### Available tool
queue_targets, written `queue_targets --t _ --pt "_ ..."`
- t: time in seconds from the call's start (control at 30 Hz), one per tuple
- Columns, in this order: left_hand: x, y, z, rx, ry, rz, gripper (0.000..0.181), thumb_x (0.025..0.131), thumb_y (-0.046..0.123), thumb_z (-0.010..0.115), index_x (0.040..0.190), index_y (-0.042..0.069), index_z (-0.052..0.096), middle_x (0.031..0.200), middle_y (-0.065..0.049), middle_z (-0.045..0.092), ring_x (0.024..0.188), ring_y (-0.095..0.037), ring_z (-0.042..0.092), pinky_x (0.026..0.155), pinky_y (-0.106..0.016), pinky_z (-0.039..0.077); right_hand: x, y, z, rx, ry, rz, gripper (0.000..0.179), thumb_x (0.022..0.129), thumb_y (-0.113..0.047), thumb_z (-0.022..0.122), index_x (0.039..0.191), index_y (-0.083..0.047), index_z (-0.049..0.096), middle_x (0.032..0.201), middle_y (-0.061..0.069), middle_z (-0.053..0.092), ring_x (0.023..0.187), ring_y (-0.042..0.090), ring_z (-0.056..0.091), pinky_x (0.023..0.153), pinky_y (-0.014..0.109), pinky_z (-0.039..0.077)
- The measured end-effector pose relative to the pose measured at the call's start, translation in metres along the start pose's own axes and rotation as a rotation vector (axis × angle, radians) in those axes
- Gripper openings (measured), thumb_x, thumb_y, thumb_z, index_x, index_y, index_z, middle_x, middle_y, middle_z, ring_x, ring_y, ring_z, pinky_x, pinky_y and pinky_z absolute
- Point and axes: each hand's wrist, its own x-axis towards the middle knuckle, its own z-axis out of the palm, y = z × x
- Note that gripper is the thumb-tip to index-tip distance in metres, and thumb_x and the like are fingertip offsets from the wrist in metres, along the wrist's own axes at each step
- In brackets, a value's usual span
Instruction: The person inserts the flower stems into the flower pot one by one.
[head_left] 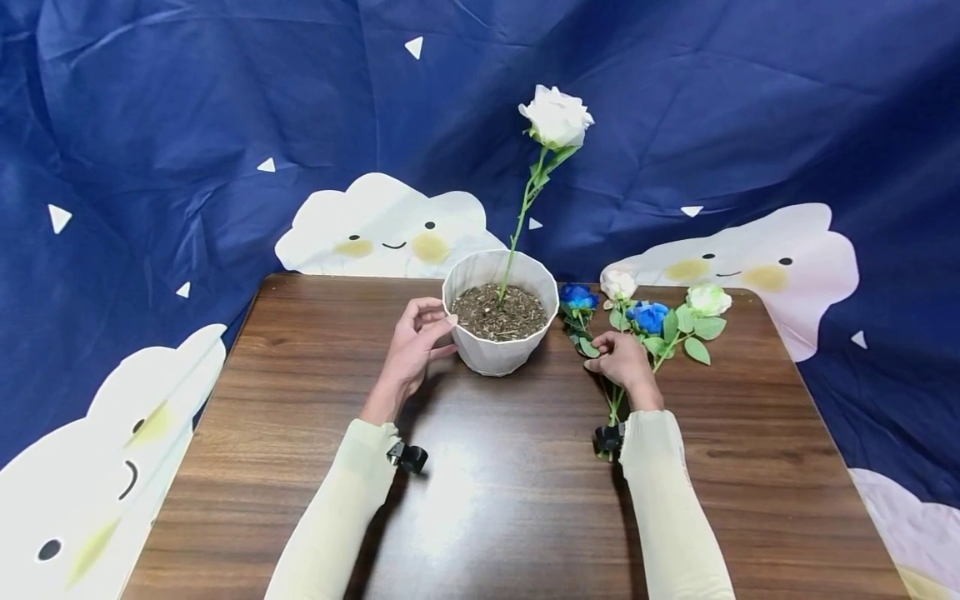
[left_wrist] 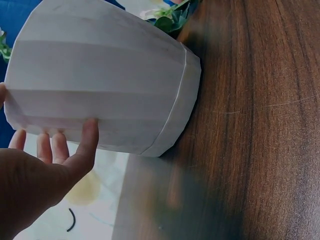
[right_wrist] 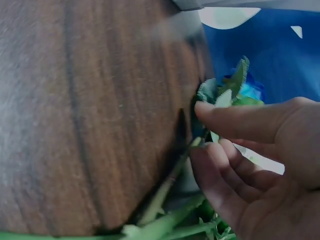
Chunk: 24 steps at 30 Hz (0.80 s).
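Observation:
In the head view a white faceted pot [head_left: 498, 357] of brown soil stands at the table's far edge, with a tall white rose [head_left: 557, 118] upright in it. My left hand [head_left: 415, 340] is at the pot's left side; in the left wrist view its extended fingers touch the pot wall [left_wrist: 95, 75]. To the right lie cut roses. My right hand [head_left: 624, 365] is over their stems, beside the leaves of the leftmost blue rose [head_left: 579, 297]. In the right wrist view a gap shows between thumb and fingers, around that rose's stem [right_wrist: 196, 142].
Another blue rose [head_left: 649, 317], a cream rose [head_left: 618, 283] and a greenish-white rose [head_left: 708, 300] lie right of the pot, stems toward me. A dark blue curtain [head_left: 450, 100] with cloud faces hangs behind the brown wooden table [head_left: 510, 500].

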Motion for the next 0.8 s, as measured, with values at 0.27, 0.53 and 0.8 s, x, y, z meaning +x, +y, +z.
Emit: queue_targets --t 0.27,0.53,0.8 --pt "-0.0004 0.0002 0.0004 -0.001 -0.001 0.0 0.036 0.091 0.001 0.069 0.121 0.011 0.053 0.11 -0.006 0.051 0.094 -0.015 0.06 0.093 -0.06 0.058 -0.0014 -0.0032 0.0073 -0.082 0.084 0.047 0.022 0.085 -0.005 0.078 0.1 -0.002 0.062 0.096 0.012 0.057 0.093 0.035 0.05 0.078 0.046 0.049" --pt "-0.0005 -0.0001 0.0007 0.004 -0.002 -0.005 0.036 0.091 0.001 0.069 0.122 0.011 0.053 0.11 -0.006 0.051 0.094 -0.014 0.06 0.092 -0.058 0.059 -0.0019 0.0032 0.0048 -0.073 0.102 0.042 0.019 0.086 -0.007 0.078 0.099 -0.003 0.065 0.094 0.012 0.061 0.09 0.034 0.054 0.078 0.045 0.05" --pt "-0.0008 0.0004 0.0013 0.008 -0.001 -0.003 0.037 0.091 0.0 0.069 0.122 0.01 0.052 0.113 -0.008 0.05 0.094 -0.015 0.06 0.09 -0.055 0.061 -0.0019 0.0048 0.0022 -0.042 0.138 0.035 0.026 0.088 -0.012 0.077 0.111 -0.001 0.072 0.106 0.019 0.072 0.103 0.04 0.064 0.089 0.056 0.054"
